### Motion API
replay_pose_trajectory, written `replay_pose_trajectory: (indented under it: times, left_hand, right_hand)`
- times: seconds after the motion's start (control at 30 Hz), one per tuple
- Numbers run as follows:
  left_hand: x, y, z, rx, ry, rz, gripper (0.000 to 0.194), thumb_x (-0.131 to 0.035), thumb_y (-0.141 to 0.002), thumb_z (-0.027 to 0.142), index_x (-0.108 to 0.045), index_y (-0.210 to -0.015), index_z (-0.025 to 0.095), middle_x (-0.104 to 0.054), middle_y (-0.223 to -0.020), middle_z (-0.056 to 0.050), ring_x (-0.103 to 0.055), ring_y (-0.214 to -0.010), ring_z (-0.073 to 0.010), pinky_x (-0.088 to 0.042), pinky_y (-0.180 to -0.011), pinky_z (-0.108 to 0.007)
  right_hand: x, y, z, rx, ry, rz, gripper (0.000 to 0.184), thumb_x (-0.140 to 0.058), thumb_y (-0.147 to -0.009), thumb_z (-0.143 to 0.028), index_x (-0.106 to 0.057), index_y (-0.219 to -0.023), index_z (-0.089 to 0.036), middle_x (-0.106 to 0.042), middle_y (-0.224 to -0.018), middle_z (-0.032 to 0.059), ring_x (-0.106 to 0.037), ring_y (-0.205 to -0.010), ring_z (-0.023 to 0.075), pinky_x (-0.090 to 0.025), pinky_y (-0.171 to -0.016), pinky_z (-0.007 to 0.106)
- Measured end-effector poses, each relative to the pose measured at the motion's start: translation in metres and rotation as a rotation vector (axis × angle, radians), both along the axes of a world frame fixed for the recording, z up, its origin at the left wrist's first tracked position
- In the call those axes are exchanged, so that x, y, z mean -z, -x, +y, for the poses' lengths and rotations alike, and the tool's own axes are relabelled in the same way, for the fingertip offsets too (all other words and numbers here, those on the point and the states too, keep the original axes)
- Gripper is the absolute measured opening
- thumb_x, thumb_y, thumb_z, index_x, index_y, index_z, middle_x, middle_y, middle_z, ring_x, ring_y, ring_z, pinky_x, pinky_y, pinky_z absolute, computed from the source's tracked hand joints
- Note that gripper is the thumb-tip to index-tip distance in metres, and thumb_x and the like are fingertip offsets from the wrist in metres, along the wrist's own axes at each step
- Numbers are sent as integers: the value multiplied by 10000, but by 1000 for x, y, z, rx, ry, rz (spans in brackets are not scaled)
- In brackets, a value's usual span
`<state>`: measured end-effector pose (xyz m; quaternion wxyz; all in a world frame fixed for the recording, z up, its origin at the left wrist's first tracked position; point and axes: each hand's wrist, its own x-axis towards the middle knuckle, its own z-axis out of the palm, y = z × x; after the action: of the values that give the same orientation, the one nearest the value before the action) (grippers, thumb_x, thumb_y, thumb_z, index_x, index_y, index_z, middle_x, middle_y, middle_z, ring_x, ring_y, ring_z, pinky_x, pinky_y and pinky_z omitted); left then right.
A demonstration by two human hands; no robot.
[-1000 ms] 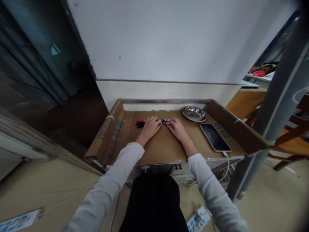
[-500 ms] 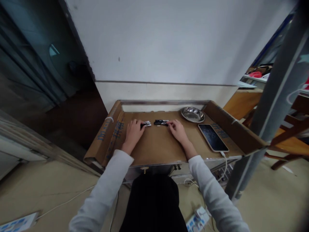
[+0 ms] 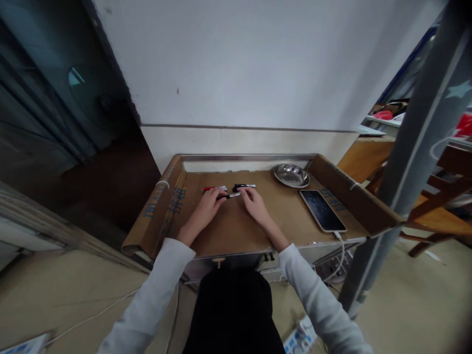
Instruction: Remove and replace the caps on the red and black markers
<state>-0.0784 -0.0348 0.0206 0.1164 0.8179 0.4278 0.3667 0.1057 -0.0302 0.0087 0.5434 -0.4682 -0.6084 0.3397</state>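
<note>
Both my hands rest on a cardboard-lined table [image 3: 236, 231]. My left hand [image 3: 206, 206] and my right hand [image 3: 254, 204] pinch the two ends of a black-and-silver marker [image 3: 229, 196] held between them, just above the cardboard. Behind the left hand lies a red marker [image 3: 213, 188]. A black marker [image 3: 243, 186] lies behind the right hand. Fingers of both hands are curled.
A round steel dish [image 3: 291, 175] sits at the back right of the table. A phone [image 3: 322, 210] lies face up on the right with a white cable running off the front edge. Cardboard flaps rise on both sides. A grey post [image 3: 405, 162] stands at the right.
My left hand was out at the left half a second ago; it has come back to the middle. Both hands now hold one marker together, nearer to me than the other two.
</note>
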Motion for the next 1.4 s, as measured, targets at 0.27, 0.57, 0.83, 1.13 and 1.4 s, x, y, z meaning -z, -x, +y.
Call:
replay_pose_trajectory:
  times: [0.27, 0.57, 0.83, 1.13, 1.4]
  left_hand:
    - [-39, -47, 13, 41, -162, -305, 206, -524, -845, 284, -595, -1022, 205, -631, -1015, -45, -591, -924, -141, -466, -844, -291]
    - [-29, -52, 22, -9, -20, -585, 243, -576, -801, 309, -603, -1018, 203, -649, -952, -41, -609, -828, -126, -503, -745, -255]
    - [-9, -21, 41, -17, 259, -798, 284, -641, -720, 370, -589, -895, 152, -638, -829, -37, -606, -693, -117, -510, -629, -246]
    - [20, -32, 47, 77, 305, -499, 219, -640, -719, 327, -575, -845, 159, -642, -847, -37, -607, -787, -139, -477, -752, -289]
    - [11, -43, 27, 78, -31, 46, 99, -517, -823, 217, -582, -893, 190, -611, -933, -41, -533, -927, -190, -407, -874, -374]
  right_hand:
    - [-15, 6, 12, -294, 654, 920, 195, -456, -840, -105, -613, -734, -153, -650, -689, 13, -575, -590, 61, -503, -582, 148]
    - [-4, -22, 7, -445, 632, 899, 125, -525, -827, -158, -639, -875, -144, -675, -818, 39, -619, -697, 67, -527, -629, 126]
    - [1, -48, 7, -349, 516, 691, 148, -650, -726, -206, -679, -871, -196, -681, -953, 12, -628, -835, 91, -527, -782, 165]
    - [11, -62, 6, -143, 295, 319, 314, -751, -602, -313, -667, -871, -176, -686, -768, 13, -596, -641, 95, -495, -633, 228]
    - [10, -52, 14, -138, 58, 165, 224, -722, -627, -354, -666, -779, -198, -686, -815, 10, -608, -781, 119, -459, -737, 245]
